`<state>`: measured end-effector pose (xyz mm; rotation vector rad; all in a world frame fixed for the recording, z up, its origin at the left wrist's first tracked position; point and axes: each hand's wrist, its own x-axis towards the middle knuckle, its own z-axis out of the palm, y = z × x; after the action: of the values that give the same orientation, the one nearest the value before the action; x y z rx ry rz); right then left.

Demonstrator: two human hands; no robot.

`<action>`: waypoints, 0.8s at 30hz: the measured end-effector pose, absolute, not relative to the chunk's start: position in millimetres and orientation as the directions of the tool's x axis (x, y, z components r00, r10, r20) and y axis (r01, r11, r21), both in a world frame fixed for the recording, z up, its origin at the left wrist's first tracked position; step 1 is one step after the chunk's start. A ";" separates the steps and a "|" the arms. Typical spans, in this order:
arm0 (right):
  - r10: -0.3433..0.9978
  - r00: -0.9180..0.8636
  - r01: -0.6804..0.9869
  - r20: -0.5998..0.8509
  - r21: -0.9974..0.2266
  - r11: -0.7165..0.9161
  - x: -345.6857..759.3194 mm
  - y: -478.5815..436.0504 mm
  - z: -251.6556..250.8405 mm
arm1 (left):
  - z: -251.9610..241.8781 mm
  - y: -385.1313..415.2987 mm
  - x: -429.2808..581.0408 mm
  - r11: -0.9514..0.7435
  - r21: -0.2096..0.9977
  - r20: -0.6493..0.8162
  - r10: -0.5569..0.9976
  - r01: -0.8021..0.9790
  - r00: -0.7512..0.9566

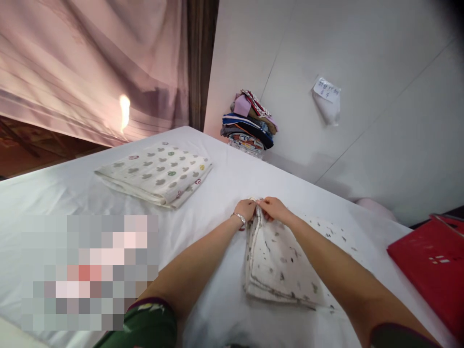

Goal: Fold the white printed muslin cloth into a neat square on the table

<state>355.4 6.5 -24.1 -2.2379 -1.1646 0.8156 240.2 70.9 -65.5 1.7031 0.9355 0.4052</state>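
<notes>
A white cotton cloth [279, 261] with small dark and greenish specks lies partly folded in front of me, several layers showing along its left side. My left hand [247, 210], with a silver bracelet at the wrist, pinches the cloth's far corner. Close beside it, my right hand [272, 209] has its fingers closed on the same corner. The cloth's right part spreads flat on the white sheet beneath my right forearm. Some of the fingertips are hidden in the fabric.
A folded cloth with grey and coloured prints [155, 174] lies at the back left. Folded clothes [248, 123] are stacked by the wall. A red bag [431, 266] sits at the right. A pink curtain [108, 63] hangs at the left. A blurred patch covers the lower left.
</notes>
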 end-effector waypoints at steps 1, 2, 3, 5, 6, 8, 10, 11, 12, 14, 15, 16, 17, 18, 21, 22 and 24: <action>0.848 0.455 0.574 -0.270 -0.639 -0.512 352.0 1.9 -26.8 | -65.4 71.9 240.5 -0.072 0.924 -0.201 0.743 0.376 0.638; 0.852 0.456 0.595 -0.255 -0.625 -0.506 349.0 -1.4 -29.4 | -65.3 72.9 240.6 -0.058 0.926 -0.214 0.734 0.372 0.645; 0.855 0.458 0.609 -0.245 -0.615 -0.502 346.6 -3.5 -31.7 | -65.1 73.8 240.6 -0.047 0.927 -0.224 0.725 0.371 0.651; 0.857 0.455 0.613 -0.241 -0.613 -0.498 343.4 -4.9 -35.4 | -64.1 76.0 239.8 -0.038 0.926 -0.241 0.707 0.377 0.665; 0.856 0.454 0.605 -0.248 -0.619 -0.500 342.2 -4.8 -36.6 | -63.3 77.2 238.9 -0.040 0.923 -0.248 0.698 0.383 0.672; 0.853 0.457 0.610 -0.252 -0.610 -0.507 340.3 -4.3 -38.0 | -61.2 79.8 236.1 -0.055 0.916 -0.256 0.682 0.397 0.685; 0.851 0.479 0.647 -0.215 -0.570 -0.507 338.3 -4.4 -38.1 | -59.0 83.0 231.8 -0.086 0.907 -0.250 0.678 0.412 0.692; 0.850 0.491 0.663 -0.190 -0.551 -0.506 337.4 -4.9 -37.9 | -58.0 84.7 229.2 -0.106 0.901 -0.241 0.686 0.422 0.686; 0.850 0.499 0.676 -0.166 -0.540 -0.502 336.6 -5.8 -37.6 | -57.2 86.7 226.5 -0.127 0.892 -0.227 0.704 0.433 0.673; 0.852 0.506 0.685 -0.134 -0.537 -0.492 335.3 -8.3 -36.4 | -56.5 90.7 221.5 -0.173 0.869 -0.179 0.763 0.464 0.621; 0.852 0.508 0.687 -0.125 -0.538 -0.488 334.9 -9.7 -35.6 | -56.6 92.7 219.6 -0.196 0.855 -0.149 0.794 0.481 0.589; 0.854 0.508 0.693 -0.115 -0.534 -0.485 334.5 -10.9 -34.6 | -57.1 94.6 218.7 -0.218 0.841 -0.119 0.818 0.496 0.562; 0.855 0.508 0.702 -0.101 -0.526 -0.480 334.1 -11.9 -33.5 | -57.7 96.5 218.8 -0.241 0.827 -0.091 0.834 0.507 0.545; 0.858 0.507 0.715 -0.084 -0.515 -0.473 333.6 -12.6 -32.1 | -58.5 98.4 220.1 -0.265 0.816 -0.068 0.839 0.514 0.540; 0.868 0.496 0.759 -0.029 -0.470 -0.449 331.0 -12.6 -28.1 | -60.4 104.8 229.6 -0.337 0.795 -0.020 0.817 0.505 0.576; 0.872 0.490 0.773 -0.015 -0.456 -0.442 329.9 -12.2 -27.1 | -60.7 107.4 233.6 -0.358 0.790 -0.010 0.804 0.498 0.594; 0.877 0.480 0.793 0.007 -0.431 -0.431 328.2 -11.5 -26.0 | -60.7 113.0 240.9 -0.391 0.780 -0.004 0.777 0.488 0.629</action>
<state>328.2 -11.5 -26.0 -2.3545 -1.3980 0.3088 240.9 113.0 -60.7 2.0660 0.9882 0.4696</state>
